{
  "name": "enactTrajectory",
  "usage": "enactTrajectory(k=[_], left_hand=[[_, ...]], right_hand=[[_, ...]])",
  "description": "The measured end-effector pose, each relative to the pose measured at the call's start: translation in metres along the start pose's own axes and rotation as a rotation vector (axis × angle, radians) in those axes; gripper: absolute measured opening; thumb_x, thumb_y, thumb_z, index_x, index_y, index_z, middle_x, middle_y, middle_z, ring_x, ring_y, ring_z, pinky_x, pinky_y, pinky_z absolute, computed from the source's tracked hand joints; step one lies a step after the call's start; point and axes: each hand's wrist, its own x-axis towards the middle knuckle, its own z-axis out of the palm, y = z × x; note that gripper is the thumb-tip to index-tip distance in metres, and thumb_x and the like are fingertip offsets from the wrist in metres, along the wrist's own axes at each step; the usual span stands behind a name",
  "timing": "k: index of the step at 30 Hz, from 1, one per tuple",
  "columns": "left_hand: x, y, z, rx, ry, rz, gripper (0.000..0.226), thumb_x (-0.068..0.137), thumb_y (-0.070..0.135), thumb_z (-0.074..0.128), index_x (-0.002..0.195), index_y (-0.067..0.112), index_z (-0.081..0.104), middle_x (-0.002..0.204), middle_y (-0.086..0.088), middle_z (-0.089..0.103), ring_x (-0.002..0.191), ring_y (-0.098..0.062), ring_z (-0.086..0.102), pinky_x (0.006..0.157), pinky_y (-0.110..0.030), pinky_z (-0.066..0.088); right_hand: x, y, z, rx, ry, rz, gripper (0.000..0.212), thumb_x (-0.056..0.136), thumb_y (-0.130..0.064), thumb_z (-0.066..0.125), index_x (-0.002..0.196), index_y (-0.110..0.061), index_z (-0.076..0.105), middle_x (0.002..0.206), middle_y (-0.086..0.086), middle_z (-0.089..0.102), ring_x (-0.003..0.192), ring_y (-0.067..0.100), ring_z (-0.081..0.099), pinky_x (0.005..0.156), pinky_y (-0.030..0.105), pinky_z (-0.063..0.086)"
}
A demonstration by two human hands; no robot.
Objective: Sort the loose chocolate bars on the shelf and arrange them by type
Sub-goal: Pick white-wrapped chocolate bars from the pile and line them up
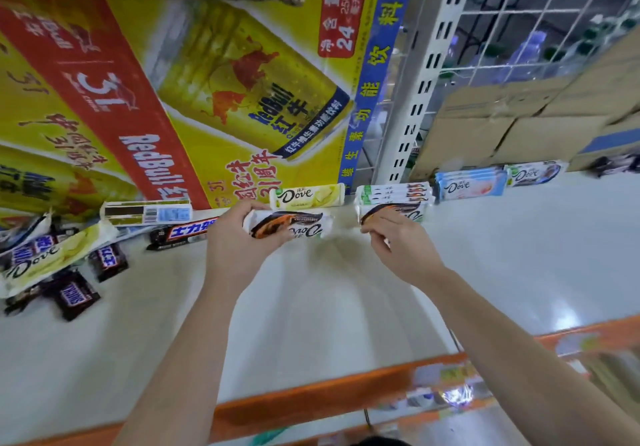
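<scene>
Head view gives me a pale, glossy shelf (311,307) with an orange lip (311,400) along its front. A Red Bull carton (173,99) fills the back left; a white slotted post (426,75) and wire grid (536,30) stand behind, with brown boxes (519,127) at back right. The left hand (235,238) grips a white Dove bar (294,226) mid-shelf, just in front of a yellow Dove bar (308,196). The right hand (394,238) has its fingers curled at the near end of a green-white stack (394,196); I cannot tell whether it grips. A blue Dove stack (467,186) lies to the right of that. Snickers bars (74,295) lie jumbled at far left
</scene>
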Motion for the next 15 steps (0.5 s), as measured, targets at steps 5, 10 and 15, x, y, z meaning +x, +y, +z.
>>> enactTrajectory(k=[5,10,15], left_hand=[[0.003,0.024,0.046,-0.075,-0.072,0.113,0.019,0.065,0.034,0.073,0.082,0.028,0.066,0.074,0.013,0.062,0.072,-0.01,0.056,0.064,-0.023,0.041],[-0.001,0.05,0.108,0.118,-0.267,0.254,0.024,0.075,0.017,0.073,0.099,0.016,0.071,0.09,0.001,0.066,0.086,-0.017,0.058,0.079,-0.029,0.044],[-0.003,0.067,0.164,0.251,-0.323,0.217,0.021,0.071,0.015,0.075,0.091,0.02,0.074,0.088,0.004,0.071,0.082,-0.012,0.059,0.067,-0.024,0.037]], right_hand=[[-0.027,0.037,-0.032,-0.013,-0.017,0.046,0.019,0.082,-0.002,0.057,0.088,-0.014,0.069,0.089,0.001,0.066,0.079,0.022,0.064,0.065,0.033,0.054],[-0.049,0.075,-0.057,-0.014,-0.085,0.022,0.017,0.079,-0.002,0.057,0.086,-0.012,0.069,0.086,0.003,0.066,0.081,0.024,0.062,0.067,0.033,0.053],[-0.059,0.107,-0.069,-0.04,-0.172,-0.044,0.017,0.078,0.0,0.063,0.087,-0.013,0.069,0.086,0.002,0.065,0.084,0.022,0.057,0.076,0.028,0.048]])
